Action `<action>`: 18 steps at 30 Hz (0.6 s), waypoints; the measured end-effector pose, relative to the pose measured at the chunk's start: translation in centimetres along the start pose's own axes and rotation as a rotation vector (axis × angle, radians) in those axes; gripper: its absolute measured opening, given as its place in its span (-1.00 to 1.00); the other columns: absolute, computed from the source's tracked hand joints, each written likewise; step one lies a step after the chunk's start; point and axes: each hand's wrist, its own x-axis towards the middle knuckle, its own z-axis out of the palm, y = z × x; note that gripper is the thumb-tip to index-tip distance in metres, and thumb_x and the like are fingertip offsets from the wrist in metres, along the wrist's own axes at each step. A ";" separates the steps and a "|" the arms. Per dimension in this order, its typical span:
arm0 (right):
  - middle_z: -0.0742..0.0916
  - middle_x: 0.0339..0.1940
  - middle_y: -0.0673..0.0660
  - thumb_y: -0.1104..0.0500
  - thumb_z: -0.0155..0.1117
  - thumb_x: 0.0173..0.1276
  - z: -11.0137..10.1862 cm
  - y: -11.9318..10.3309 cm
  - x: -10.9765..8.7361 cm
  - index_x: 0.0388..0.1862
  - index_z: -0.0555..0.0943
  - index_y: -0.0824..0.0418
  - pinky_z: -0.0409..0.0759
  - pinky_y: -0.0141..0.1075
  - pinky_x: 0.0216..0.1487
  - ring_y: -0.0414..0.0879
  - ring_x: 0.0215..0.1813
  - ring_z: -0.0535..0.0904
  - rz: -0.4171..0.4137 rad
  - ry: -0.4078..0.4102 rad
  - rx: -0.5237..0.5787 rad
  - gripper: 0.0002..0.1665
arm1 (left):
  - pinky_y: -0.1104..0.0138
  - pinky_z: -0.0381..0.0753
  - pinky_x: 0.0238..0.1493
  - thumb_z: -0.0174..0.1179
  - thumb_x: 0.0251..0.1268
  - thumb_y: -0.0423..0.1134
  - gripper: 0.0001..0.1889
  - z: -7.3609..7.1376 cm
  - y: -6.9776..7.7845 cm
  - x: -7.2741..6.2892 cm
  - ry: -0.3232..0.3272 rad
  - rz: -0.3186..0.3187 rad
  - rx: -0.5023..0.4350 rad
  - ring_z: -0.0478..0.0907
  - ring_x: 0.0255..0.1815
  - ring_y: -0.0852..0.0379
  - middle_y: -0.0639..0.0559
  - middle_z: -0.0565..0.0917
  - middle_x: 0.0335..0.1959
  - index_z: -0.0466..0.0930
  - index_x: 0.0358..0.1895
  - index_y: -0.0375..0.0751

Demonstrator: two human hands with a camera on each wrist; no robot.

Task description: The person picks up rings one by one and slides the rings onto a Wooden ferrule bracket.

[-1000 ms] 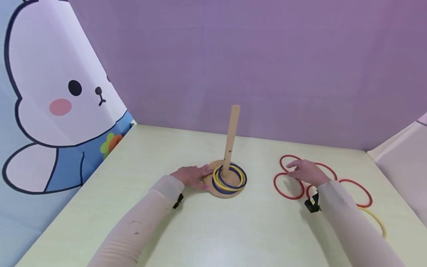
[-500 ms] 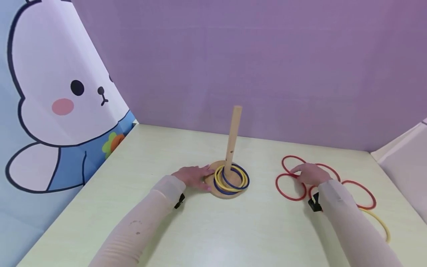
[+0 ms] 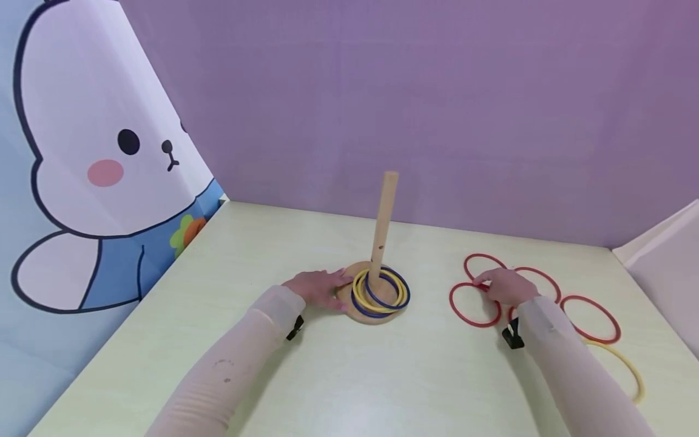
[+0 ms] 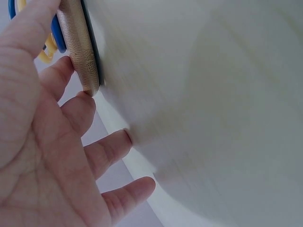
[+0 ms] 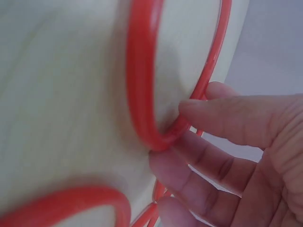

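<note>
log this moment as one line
left hand: touches wooden base | right hand: pinches red ring | post: blue and yellow rings around its foot | other red rings: on table

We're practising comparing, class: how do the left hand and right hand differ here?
The left hand touches the base; the right hand pinches a red ring.
The left fingers spread apart; the right fingers sit closer together.
Both extend from pale sleeves.
</note>
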 end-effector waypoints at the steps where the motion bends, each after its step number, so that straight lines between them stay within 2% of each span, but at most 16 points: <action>1: 0.59 0.08 0.42 0.43 0.20 0.08 0.0 -0.1 0.0 0.03 0.65 0.26 0.41 -0.28 -0.46 -0.01 -0.34 0.46 -0.007 0.007 0.004 -0.52 | -0.10 0.14 0.36 0.20 0.22 0.20 -0.22 0.0 0.0 0.0 -0.001 0.000 0.000 0.06 0.49 -0.11 0.14 0.01 0.54 0.12 0.49 0.23; 10: 0.67 -0.19 0.32 0.49 0.21 0.00 0.6 -0.6 0.4 0.00 0.62 0.38 0.50 -0.30 -0.46 -0.08 -0.41 0.52 -0.112 0.035 0.059 -0.51 | -0.10 0.13 0.36 0.19 0.22 0.22 -0.21 -0.2 0.0 0.0 -0.008 0.000 0.002 0.04 0.49 -0.11 0.15 0.00 0.54 0.11 0.50 0.24; 13: 0.66 -0.20 0.29 0.49 0.23 0.00 0.9 -1.2 0.4 0.00 0.61 0.39 0.53 -0.30 -0.45 -0.08 -0.41 0.51 -0.102 0.021 0.107 -0.52 | -0.11 0.13 0.36 0.19 0.22 0.22 -0.22 -0.2 0.0 0.0 -0.008 -0.002 0.001 0.04 0.49 -0.11 0.16 0.00 0.54 0.11 0.49 0.24; 18: 0.63 -0.38 0.18 0.47 0.23 0.03 1.6 -2.1 0.5 0.02 0.59 0.39 0.52 -0.30 -0.49 -0.11 -0.55 0.47 -0.056 -0.042 0.276 -0.52 | -0.10 0.12 0.36 0.20 0.22 0.20 -0.22 -0.1 0.1 -0.1 -0.008 -0.016 -0.011 0.04 0.49 -0.09 0.17 0.00 0.54 0.12 0.49 0.25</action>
